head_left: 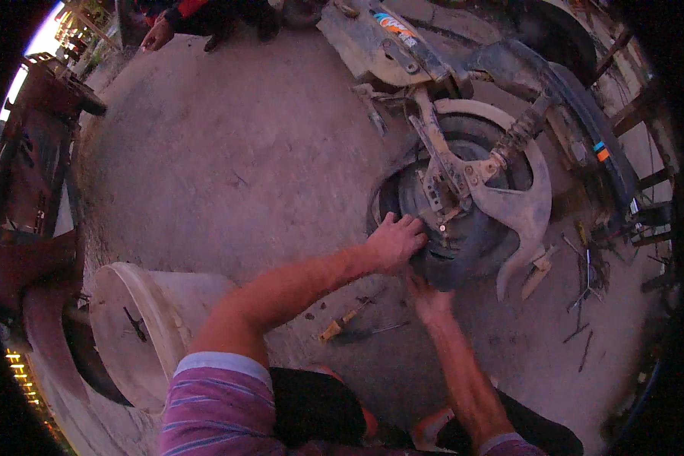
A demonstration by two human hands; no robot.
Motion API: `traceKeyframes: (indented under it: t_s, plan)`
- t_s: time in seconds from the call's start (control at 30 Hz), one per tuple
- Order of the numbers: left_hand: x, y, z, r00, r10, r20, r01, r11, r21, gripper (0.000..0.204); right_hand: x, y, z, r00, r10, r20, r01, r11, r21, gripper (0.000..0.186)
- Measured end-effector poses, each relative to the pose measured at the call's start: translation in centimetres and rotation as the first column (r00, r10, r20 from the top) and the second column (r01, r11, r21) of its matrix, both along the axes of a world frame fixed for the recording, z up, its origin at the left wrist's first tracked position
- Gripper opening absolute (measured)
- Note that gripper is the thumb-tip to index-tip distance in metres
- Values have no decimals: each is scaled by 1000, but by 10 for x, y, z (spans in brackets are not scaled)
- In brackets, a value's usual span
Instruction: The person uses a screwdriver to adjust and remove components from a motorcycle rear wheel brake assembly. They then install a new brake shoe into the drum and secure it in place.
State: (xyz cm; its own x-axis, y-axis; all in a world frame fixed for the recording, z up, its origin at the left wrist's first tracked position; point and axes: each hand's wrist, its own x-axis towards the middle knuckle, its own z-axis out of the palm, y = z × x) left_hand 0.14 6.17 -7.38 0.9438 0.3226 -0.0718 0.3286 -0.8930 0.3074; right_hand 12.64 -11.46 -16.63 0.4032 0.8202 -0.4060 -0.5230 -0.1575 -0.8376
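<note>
A motorbike's rear wheel, still on its swingarm (444,156), carries a black tyre (475,258) whose near left side stands away from the rim. My left hand (397,242) is closed over that loose edge, its fingers curled at the tyre's left side. Just below, my right hand (433,302) grips the tyre's lower edge; its fingertips are partly hidden under the rubber. A dusty curved mudguard (536,209) and a coil-spring shock absorber (523,131) sit at the wheel's right.
A screwdriver with a yellowish handle (332,330) lies on the dirt below the wheel. Several metal tools (587,281) lie to the right. A large pale bucket (156,319) rests on its side at the left. Another person's hand (158,36) shows at the top left.
</note>
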Motion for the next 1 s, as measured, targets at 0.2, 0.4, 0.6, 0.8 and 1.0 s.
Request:
traceKeyframes:
  t_s: [0.2, 0.4, 0.6, 0.8, 1.0]
  plan:
    - [0, -5, 8, 999, 39, 35, -38, 999, -21, 77, -9, 11, 22, 886, -311, -344, 267, 949, -168, 61]
    - [4, 4, 20, 997, 8, -73, -17, 992, -122, 77, -13, 18, 60, 714, -363, -598, 318, 930, -185, 55]
    - [3, 5, 7, 999, -44, -18, 42, 995, -89, 75, -11, 15, 46, 745, -378, -549, 316, 926, -208, 52]
    - [0, 2, 3, 999, -9, -34, 5, 993, -117, 73, -9, 12, 36, 836, -207, -508, 218, 975, -39, 54]
    - [-2, -4, 2, 996, 14, 87, -1, 989, -145, 78, -5, 8, 28, 742, -270, -613, 256, 960, -114, 55]
